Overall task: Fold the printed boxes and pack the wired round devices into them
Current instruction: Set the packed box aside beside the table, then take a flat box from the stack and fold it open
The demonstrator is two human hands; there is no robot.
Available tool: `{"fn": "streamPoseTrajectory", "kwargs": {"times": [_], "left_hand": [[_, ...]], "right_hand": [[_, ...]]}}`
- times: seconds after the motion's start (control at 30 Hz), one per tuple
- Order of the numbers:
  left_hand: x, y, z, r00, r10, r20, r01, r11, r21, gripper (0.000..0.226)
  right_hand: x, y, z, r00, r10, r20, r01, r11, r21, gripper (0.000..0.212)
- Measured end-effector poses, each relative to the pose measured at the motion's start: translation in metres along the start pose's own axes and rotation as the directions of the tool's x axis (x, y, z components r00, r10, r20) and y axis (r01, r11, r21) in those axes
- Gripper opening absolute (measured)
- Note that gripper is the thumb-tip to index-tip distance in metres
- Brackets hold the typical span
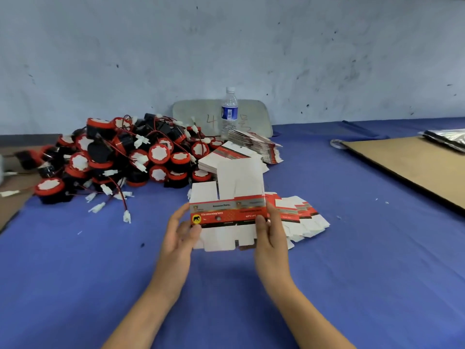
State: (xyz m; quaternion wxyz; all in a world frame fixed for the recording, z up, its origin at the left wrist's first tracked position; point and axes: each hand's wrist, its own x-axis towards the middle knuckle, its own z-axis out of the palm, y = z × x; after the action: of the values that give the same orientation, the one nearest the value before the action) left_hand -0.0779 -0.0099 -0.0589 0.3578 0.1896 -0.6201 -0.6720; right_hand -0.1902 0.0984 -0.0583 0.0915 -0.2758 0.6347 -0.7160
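A flat printed box (227, 212), red and silver with white flaps, is held up over the blue table in the middle of the head view. My left hand (181, 230) pinches its left edge by the yellow elephant logo. My right hand (268, 226) pinches its right edge, thumb on the front. More flat boxes (302, 217) lie fanned out just right of it. A heap of round red-and-black devices (120, 157) with red wires and white plugs lies at the back left. Two more stacks of flat boxes (254, 146) sit behind the held one.
A clear water bottle (229, 113) stands at the back against a grey board (191, 112). A brown cardboard sheet (412, 165) lies at the right with silver bags (448, 138) on its far end. Brown cardboard (10, 190) shows at the left edge.
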Motion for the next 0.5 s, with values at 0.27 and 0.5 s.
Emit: {"fn": "streamPoseTrajectory", "kwargs": {"times": [0.27, 0.5], "left_hand": [[-0.007, 0.0, 0.004, 0.986, -0.07, 0.149, 0.086, 0.991, -0.105, 0.045], [-0.022, 0.012, 0.016, 0.973, -0.04, 0.229, 0.046, 0.999, -0.02, 0.069]], "right_hand": [[-0.001, 0.002, 0.0, 0.996, 0.053, 0.074, -0.031, 0.962, -0.271, 0.058], [-0.007, -0.001, 0.002, 0.976, 0.074, 0.203, -0.048, 0.99, -0.131, 0.071]]}}
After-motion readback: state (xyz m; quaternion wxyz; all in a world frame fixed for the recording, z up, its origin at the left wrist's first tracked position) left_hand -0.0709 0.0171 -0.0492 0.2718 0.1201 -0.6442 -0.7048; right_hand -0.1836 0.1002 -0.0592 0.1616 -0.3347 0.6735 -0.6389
